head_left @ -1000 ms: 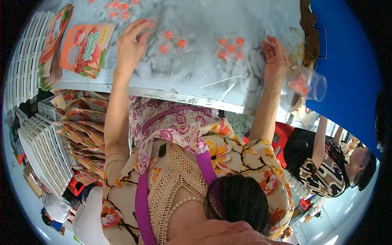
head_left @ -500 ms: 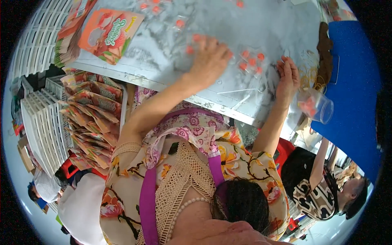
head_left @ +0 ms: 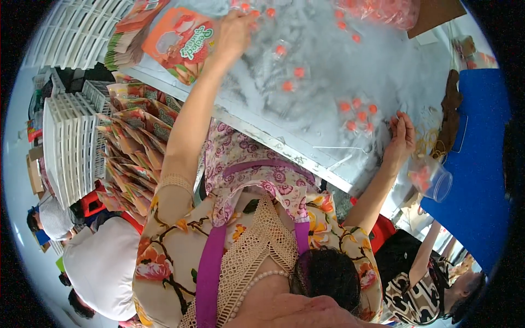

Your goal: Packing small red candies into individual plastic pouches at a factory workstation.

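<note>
My left hand reaches to the far left of the table, beside a flat orange pouch. It is over a few small red pieces in clear wrappers; its fingertips are blurred and partly covered, so any hold cannot be told. My right hand rests at the table's right side, fingers loosely curled and apart, with nothing visible in them. Just left of it lies a cluster of several wrapped red pieces. Between the hands are two more wrapped pieces and a single one.
A clear plastic jar with red pieces lies on its side near my right wrist. A large clear bag of red pieces is at the back. Upright pouches and white crates stand left. People work on both sides.
My left hand has moved from near the cluster to the far left beside the pouch. One more wrapped piece appears in the cluster. My right hand stays beside it; the view has shifted.
</note>
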Available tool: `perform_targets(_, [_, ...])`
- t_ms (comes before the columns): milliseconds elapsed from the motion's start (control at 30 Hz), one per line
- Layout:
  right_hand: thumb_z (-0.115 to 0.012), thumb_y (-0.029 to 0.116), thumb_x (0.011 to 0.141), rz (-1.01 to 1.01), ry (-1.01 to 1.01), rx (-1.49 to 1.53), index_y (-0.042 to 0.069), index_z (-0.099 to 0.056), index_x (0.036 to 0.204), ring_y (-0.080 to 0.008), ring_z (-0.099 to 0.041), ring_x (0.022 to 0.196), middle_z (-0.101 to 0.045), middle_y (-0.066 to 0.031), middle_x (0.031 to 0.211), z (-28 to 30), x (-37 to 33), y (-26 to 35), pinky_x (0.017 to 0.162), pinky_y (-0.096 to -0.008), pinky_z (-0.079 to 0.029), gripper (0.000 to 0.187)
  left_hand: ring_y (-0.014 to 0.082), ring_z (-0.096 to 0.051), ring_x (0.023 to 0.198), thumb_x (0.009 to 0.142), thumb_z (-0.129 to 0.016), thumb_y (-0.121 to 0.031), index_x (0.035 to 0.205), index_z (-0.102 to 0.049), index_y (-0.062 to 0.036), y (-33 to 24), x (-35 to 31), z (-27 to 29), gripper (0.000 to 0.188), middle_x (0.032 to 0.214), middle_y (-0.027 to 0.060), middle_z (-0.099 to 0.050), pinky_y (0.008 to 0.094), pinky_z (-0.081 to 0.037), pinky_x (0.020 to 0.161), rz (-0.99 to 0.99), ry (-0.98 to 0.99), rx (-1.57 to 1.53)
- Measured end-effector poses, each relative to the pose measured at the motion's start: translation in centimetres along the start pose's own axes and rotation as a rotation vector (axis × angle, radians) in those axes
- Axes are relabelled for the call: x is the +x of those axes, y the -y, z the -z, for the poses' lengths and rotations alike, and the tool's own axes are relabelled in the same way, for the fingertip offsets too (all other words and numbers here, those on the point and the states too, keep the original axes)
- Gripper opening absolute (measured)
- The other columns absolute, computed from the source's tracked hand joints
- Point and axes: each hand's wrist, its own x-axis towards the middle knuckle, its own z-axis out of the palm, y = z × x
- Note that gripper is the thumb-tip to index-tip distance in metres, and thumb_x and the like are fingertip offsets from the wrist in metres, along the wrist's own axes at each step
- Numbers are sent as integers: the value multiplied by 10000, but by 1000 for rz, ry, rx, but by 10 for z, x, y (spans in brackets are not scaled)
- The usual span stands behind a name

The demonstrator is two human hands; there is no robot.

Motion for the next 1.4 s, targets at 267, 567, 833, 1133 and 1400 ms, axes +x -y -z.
perform_targets(267, [-578,110,938,13,18,-40,-2,-641,1094,-174,-629,918,-654,-109,1085,-3,0,0,825,-303,-522,202,325,-607,948,847,-587,-126,1170,-650,-138,54,18,-15,330,1062,164,-638,408,-478,855,-117,219,205])
perform_targets(567, [-579,110,938,1,4,-18,-7,-636,1096,-173,-626,927,-654,-107,1085,-4,2,-1,837,-299,-516,205,278,-631,956,842,-598,-88,1173,-629,-55,67,15,-1,334,1069,138,-654,343,-490,837,163,304,-155])
perform_targets(833, [-584,116,938,15,3,-2,-5,-636,1100,-183,-629,923,-655,-102,1079,-5,-2,1,843,-308,-518,209,331,-596,1016,843,-624,-137,1161,-642,-88,35,16,7,322,1102,159,-630,376,-475,869,0,165,-168])
perform_targets(1133, [-581,104,934,41,-18,-10,-1,-647,1079,-159,-634,878,-667,-96,1047,-4,-1,0,805,-293,-524,191,356,-584,971,829,-663,-265,1108,-652,-79,-1,-6,4,336,1032,169,-629,425,-468,838,18,356,-20])
perform_targets(1400, [-584,103,931,31,-13,-19,-2,-647,1082,-161,-632,877,-667,-99,1054,-4,0,-2,804,-291,-522,194,355,-532,1035,841,-640,-265,1119,-635,-81,-86,-37,-2,334,1051,144,-611,419,-453,883,50,333,-107])
